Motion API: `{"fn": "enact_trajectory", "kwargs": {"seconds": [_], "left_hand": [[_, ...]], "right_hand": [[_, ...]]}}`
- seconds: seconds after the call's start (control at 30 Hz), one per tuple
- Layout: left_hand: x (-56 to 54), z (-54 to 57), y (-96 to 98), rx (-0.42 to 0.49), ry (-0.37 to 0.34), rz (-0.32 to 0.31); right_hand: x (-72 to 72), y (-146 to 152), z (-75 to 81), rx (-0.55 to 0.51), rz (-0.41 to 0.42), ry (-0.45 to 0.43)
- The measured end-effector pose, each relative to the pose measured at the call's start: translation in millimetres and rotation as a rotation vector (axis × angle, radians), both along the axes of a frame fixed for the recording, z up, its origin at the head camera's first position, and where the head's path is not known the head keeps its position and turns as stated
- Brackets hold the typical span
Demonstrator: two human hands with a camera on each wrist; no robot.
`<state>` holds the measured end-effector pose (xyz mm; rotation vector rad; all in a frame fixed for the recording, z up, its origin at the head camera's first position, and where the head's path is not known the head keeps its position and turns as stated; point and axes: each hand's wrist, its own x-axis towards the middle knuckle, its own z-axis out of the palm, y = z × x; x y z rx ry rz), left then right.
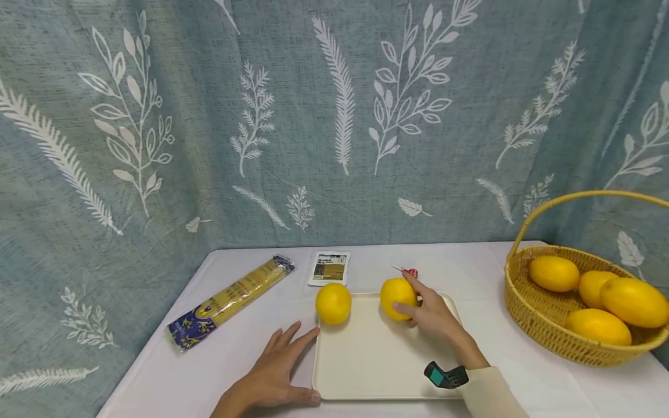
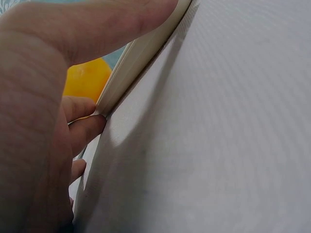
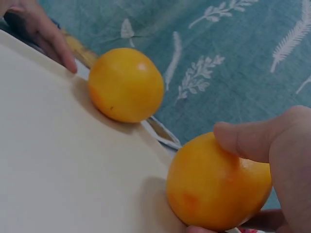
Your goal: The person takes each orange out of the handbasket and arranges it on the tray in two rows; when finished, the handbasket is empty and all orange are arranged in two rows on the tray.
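Note:
My right hand [image 1: 431, 313] grips a round yellow-orange orange [image 1: 395, 297] at the back right of a cream tray [image 1: 387, 363]. In the right wrist view the thumb lies on one side of that orange [image 3: 218, 187] and fingertips show beneath it. A second orange [image 1: 333, 303] sits in the tray's back left corner. With fingers spread, my left hand [image 1: 274, 366] touches the tray's left edge, its thumb near the front corner. The left wrist view shows the fingertips and thumb against the tray's side wall [image 2: 141, 56].
A wicker basket [image 1: 538, 334] with several yellow oval fruits stands at the right, its handle arching high. Behind the tray lie a flat white packet [image 1: 330, 268] and a small red-and-white item [image 1: 413, 272]. A long pasta-like packet [image 1: 230, 302] lies at left. A patterned curtain [image 1: 313, 116] hangs behind.

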<state>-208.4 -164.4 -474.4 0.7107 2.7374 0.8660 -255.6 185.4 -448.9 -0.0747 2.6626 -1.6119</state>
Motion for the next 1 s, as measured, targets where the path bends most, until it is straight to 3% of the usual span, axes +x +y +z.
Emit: {"fn": "enact_trajectory", "kwargs": {"seconds": [0.43,1.0], "left_hand": [[1.1,2.0,-0.8,0.000,-0.007,0.000],[-0.2,-1.0,-1.6,-0.009,0.018,-0.012]], "right_hand": [[-2.2,-11.5,-10.8,0.096,-0.047,0.066],[-0.6,-16.2,-15.3,0.104,-0.026,0.109]]}}
